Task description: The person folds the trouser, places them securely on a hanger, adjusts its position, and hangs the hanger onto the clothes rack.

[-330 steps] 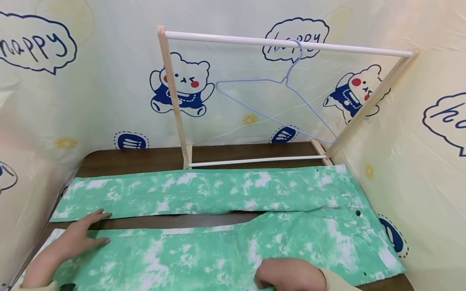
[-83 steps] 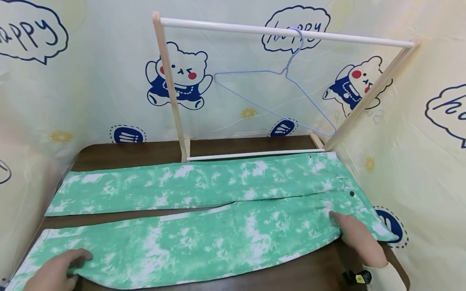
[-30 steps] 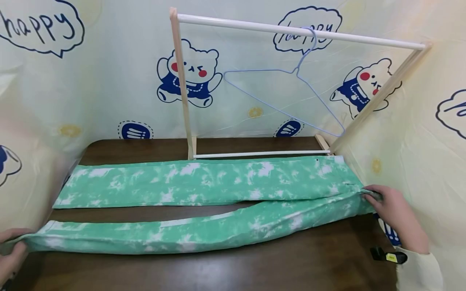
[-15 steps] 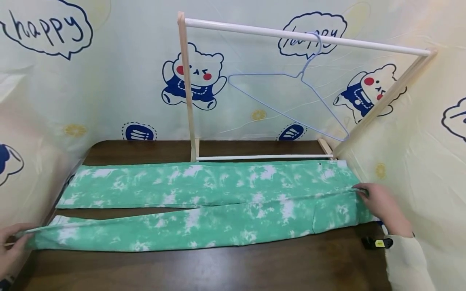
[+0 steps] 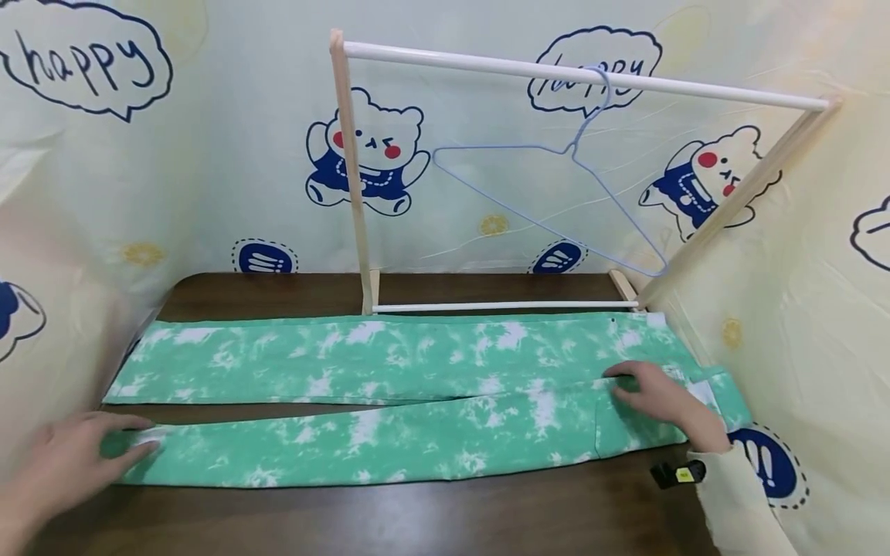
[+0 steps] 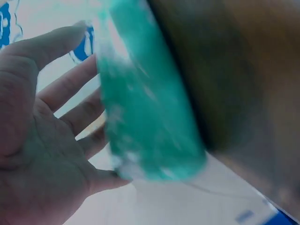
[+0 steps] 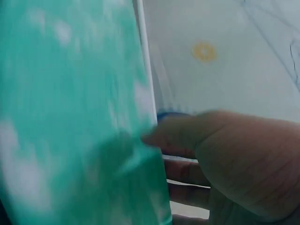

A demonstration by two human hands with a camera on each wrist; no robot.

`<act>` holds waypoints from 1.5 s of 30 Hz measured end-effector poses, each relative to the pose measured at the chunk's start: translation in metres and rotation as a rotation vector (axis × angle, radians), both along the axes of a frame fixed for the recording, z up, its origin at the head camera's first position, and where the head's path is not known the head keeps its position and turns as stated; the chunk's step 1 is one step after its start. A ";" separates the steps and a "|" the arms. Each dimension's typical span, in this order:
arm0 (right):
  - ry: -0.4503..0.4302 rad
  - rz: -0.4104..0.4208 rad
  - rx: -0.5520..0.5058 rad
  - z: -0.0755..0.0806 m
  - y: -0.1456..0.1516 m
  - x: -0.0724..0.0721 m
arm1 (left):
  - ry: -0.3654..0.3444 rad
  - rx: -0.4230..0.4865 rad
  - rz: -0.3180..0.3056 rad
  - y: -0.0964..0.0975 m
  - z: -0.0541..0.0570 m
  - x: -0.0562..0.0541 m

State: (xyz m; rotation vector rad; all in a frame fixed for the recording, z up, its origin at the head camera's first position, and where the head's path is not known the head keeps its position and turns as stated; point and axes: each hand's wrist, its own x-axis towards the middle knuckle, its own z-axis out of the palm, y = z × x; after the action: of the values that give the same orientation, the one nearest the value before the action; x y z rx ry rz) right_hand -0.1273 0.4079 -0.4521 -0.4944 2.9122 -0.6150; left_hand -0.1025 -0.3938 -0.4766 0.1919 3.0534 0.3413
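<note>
A pair of green-and-white tie-dye trousers [image 5: 403, 359] lies lengthwise on the brown table [image 5: 445, 521]. Their near leg is folded lengthwise into a narrow strip, hem at left, waist at right. My left hand [image 5: 79, 455] is at this leg's hem, thumb and fingers apart around its end; the left wrist view shows the fingers extended beside the blurred cloth [image 6: 145, 103]. My right hand [image 5: 657, 398] is over the upper part of the near leg by the waist, thumb and fingers parted. Blurred in the right wrist view, its thumb reaches the cloth's edge.
Behind the trousers stands a wooden rack with a white top rod [image 5: 480, 60] and a lower white bar [image 5: 501, 307]. A blue wire hanger [image 5: 572, 148] hangs from the top rod. A printed curtain [image 5: 208, 170] surrounds the table's back and sides.
Since eleven seconds ago, the near leg has been folded over lengthwise. In the last half second, both hands have let go of its ends and moved inward; the folded leg lies flatter.
</note>
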 end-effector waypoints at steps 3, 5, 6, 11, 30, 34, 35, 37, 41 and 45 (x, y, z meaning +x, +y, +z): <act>-0.001 0.052 -0.031 -0.001 -0.015 -0.004 | -0.007 0.015 -0.067 0.010 0.001 -0.005; 0.011 0.067 -0.048 0.000 -0.021 -0.006 | 0.027 0.039 -0.112 0.012 0.001 -0.008; 0.019 0.071 -0.063 0.001 -0.022 -0.007 | 0.049 0.044 -0.131 0.012 0.001 -0.010; 0.115 0.055 -0.113 0.015 -0.020 -0.002 | 0.183 0.087 -0.115 0.013 0.007 -0.013; 0.012 0.030 -0.047 -0.008 -0.050 -0.022 | 0.084 0.071 -0.215 0.033 0.006 -0.031; 0.055 0.056 -0.097 -0.009 -0.051 -0.026 | 0.090 0.105 -0.236 0.042 0.006 -0.032; 0.063 0.053 -0.102 -0.008 -0.050 -0.027 | 0.112 0.112 -0.230 0.042 0.007 -0.032; 0.084 0.042 -0.107 -0.005 -0.048 -0.026 | 0.178 0.124 -0.209 0.041 0.009 -0.033; 0.102 -0.014 -0.078 0.002 -0.047 -0.027 | 0.298 0.129 -0.155 0.041 0.016 -0.039; 0.066 -0.043 -0.036 0.002 -0.053 -0.031 | 0.281 0.114 -0.163 0.038 0.014 -0.047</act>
State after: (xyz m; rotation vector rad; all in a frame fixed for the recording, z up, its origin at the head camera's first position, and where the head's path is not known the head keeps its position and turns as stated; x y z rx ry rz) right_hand -0.1581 0.3551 -0.4500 -0.4663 2.9860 -0.6698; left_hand -0.1490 -0.3557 -0.4625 0.5348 3.2621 0.5181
